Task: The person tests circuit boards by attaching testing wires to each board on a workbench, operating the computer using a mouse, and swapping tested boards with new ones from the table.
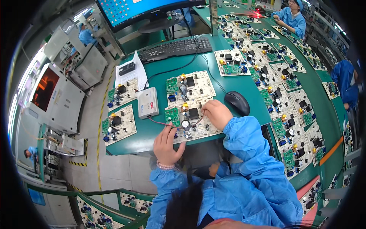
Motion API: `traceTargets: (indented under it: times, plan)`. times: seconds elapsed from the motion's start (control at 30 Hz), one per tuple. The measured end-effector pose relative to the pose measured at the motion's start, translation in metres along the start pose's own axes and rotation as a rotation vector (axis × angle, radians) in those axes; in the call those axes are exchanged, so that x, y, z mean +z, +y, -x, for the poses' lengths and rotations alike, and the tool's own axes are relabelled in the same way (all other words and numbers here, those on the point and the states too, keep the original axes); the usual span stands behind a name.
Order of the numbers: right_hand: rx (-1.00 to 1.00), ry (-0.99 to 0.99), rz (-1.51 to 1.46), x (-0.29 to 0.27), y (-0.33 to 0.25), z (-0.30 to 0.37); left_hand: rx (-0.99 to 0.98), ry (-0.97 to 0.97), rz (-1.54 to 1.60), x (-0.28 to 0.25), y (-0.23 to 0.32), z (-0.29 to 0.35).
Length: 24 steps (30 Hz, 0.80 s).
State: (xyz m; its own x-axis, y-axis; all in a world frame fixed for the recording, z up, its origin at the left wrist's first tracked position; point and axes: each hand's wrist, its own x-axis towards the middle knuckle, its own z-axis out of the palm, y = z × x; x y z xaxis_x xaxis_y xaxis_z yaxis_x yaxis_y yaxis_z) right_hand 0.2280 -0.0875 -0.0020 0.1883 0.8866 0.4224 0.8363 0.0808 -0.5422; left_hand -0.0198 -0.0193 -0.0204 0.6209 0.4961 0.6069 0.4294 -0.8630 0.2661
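Note:
A cream circuit board (198,131) with a small green board, a black block and round capacitors lies at the table's front edge. My right hand (218,115) is over its right part, fingertips pinched on the end of a thin red wire (199,121). That wire runs across the board from a small white box (148,102) on the left. My left hand (166,147) rests at the board's left edge, fingers stretched and thumb apart, fingertips by the wire. Just behind lies a second similar board (198,86). What the right fingertips cover is hidden.
Right of my hand sits a black mouse (237,103). A keyboard (173,49) and monitor (148,9) stand behind. More boards (119,125) lie left, beside papers (131,72). Several boards (280,129) fill the right side. Co-workers (292,18) are farther off.

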Motion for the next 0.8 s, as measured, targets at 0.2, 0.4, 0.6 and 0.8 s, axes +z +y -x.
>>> traceTargets:
  times: [0.2, 0.4, 0.6, 0.8]
  plan:
    - [-0.073, 0.045, 0.067, 0.01, 0.0, 0.002, -0.001, -0.002, 0.0, -0.002, -0.004, 0.001]
    - [-0.212, 0.062, 0.275, 0.007, -0.006, 0.001, 0.018, -0.007, -0.022, -0.007, -0.002, -0.005]
    - [-0.167, 0.248, 0.208, -0.019, -0.014, 0.018, 0.031, 0.016, -0.047, -0.007, 0.0, 0.003]
    - [0.123, 0.238, 0.585, -0.064, 0.022, 0.05, 0.022, 0.018, -0.037, -0.006, 0.004, 0.0]
